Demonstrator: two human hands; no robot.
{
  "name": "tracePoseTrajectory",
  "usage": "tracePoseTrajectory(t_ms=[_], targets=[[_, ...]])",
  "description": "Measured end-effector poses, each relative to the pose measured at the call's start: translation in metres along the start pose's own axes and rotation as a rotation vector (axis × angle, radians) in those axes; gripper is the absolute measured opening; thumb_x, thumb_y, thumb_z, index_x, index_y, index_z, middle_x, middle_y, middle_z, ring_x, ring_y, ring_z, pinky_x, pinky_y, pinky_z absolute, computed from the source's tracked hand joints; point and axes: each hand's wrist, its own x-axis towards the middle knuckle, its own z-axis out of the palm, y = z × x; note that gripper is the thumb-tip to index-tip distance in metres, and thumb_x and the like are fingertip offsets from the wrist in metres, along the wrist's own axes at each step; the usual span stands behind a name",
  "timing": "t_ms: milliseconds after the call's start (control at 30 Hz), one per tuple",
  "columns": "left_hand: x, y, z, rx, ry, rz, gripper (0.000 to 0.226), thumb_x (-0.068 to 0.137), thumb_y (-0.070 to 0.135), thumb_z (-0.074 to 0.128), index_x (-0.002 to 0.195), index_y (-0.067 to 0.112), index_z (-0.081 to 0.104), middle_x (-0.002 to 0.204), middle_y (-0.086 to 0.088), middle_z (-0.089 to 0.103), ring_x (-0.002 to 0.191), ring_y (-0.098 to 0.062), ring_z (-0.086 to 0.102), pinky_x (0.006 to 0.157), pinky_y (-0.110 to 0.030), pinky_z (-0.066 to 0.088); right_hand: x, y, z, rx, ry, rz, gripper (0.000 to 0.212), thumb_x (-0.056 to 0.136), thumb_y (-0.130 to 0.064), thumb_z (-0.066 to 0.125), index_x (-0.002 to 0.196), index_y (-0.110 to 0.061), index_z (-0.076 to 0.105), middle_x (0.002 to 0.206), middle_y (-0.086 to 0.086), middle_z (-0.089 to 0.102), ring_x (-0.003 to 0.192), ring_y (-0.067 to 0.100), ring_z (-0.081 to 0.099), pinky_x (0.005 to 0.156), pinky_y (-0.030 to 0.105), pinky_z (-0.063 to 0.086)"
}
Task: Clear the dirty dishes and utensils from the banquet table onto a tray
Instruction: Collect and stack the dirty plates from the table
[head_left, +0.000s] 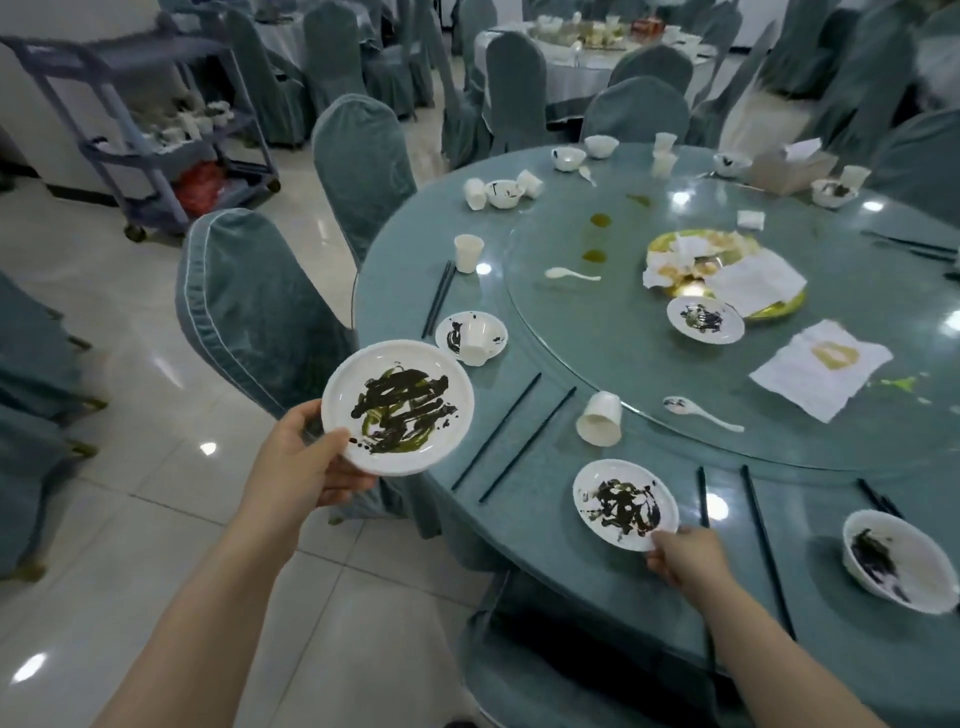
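My left hand (306, 467) grips a round white plate smeared with dark sauce (397, 407), held level off the table edge so nothing drips. My right hand (685, 558) pinches the rim of a second smeared white plate (625, 504) resting on the blue-green round table (519, 519), probably for stacking.

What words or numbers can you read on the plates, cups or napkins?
None can be read.
The plate in the left hand: only dark sauce smears, no letters.
The plate under the right hand: smears too.
The napkin: a yellow stain, no print.
The red packet on the far table: too blurred to read.
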Motion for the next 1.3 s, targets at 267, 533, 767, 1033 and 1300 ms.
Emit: tracePoseTrajectory(t_ms=[267, 533, 767, 1033, 1300], targets=[[0.045, -0.008, 0.025, 0.026, -0.178, -0.042, 0.033, 0.095, 0.017, 0.053, 0.125, 0.029, 0.046, 0.073, -0.005, 0.074, 0.062, -0.028, 0.071, 0.057, -0.035, 0.059, -0.049, -0.027, -0.02, 0.038, -0.012, -0.129, 0.013, 0.084, -0.006, 0.055, 0.097, -0.007, 0.058, 0.065, 0.013, 0.067, 0.047, 0.017, 0.057, 0.041, 0.022, 0.038], [0.074, -0.009, 0.008, 0.076, -0.326, 0.005, 0.032, 0.095, 0.013, 0.051, 0.122, 0.029, 0.044, 0.069, -0.005, 0.074, 0.055, -0.025, 0.07, 0.041, -0.024, 0.05, -0.12, -0.104, 0.036, 0.248, -0.082, -0.334, 0.014, 0.085, -0.003, 0.056, 0.094, -0.011, 0.061, 0.051, 0.005, 0.062, 0.039, 0.011, 0.05, 0.039, 0.019, 0.038], [0.11, -0.003, -0.057, 0.101, -0.394, 0.084, 0.03, 0.096, 0.018, 0.052, 0.122, 0.031, 0.046, 0.071, -0.009, 0.074, 0.06, -0.026, 0.071, 0.048, -0.027, 0.054, -0.167, -0.166, 0.142, 0.2, -0.214, -0.481, 0.005, 0.089, -0.011, 0.059, 0.093, -0.015, 0.061, 0.053, 0.002, 0.064, 0.041, 0.011, 0.052, 0.043, 0.023, 0.041], [0.149, -0.008, -0.121, 0.056, -0.465, 0.102, 0.03, 0.098, 0.018, 0.049, 0.126, 0.028, 0.046, 0.072, -0.011, 0.073, 0.056, -0.024, 0.069, 0.045, -0.025, 0.051, -0.204, -0.186, 0.247, 0.137, -0.334, -0.462, 0.021, 0.1, -0.029, 0.039, 0.101, -0.029, 0.06, 0.079, -0.001, 0.071, 0.058, 0.01, 0.061, 0.05, 0.024, 0.049], [0.192, -0.008, -0.14, 0.016, -0.528, 0.043, 0.02, 0.097, 0.034, 0.048, 0.117, 0.032, 0.05, 0.065, -0.011, 0.071, 0.052, -0.022, 0.067, 0.042, -0.024, 0.048, -0.199, -0.207, 0.286, 0.227, -0.272, -0.441, 0.016, 0.09, -0.016, 0.06, 0.105, -0.019, 0.059, 0.078, 0.013, 0.072, 0.057, 0.02, 0.057, 0.053, 0.031, 0.049]])
